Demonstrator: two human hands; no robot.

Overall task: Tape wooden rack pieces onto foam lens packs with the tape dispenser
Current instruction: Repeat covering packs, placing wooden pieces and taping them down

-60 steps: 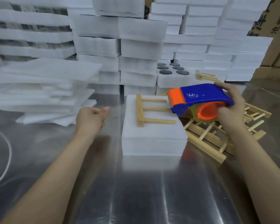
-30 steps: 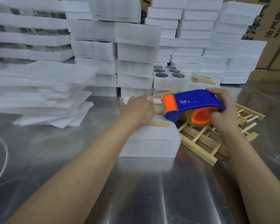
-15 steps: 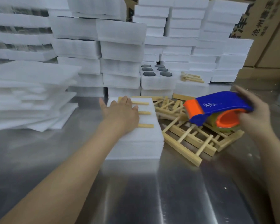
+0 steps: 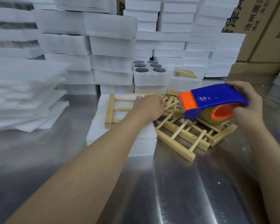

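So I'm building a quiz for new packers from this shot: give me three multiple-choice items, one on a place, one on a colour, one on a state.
1. Where does the wooden rack piece under the left hand lie?
A. on the foam pack
B. on a cardboard box
C. on the floor

2. What colour is the nose of the tape dispenser?
A. green
B. orange
C. white

3. What is the right hand doing?
A. resting empty
B. holding the dispenser above the loose racks
C. pressing foam

Answers: 1 A, the piece sits on top of the white foam pack; 2 B, orange front on a blue body; 3 B, fingers wrap the dispenser over the loose racks.
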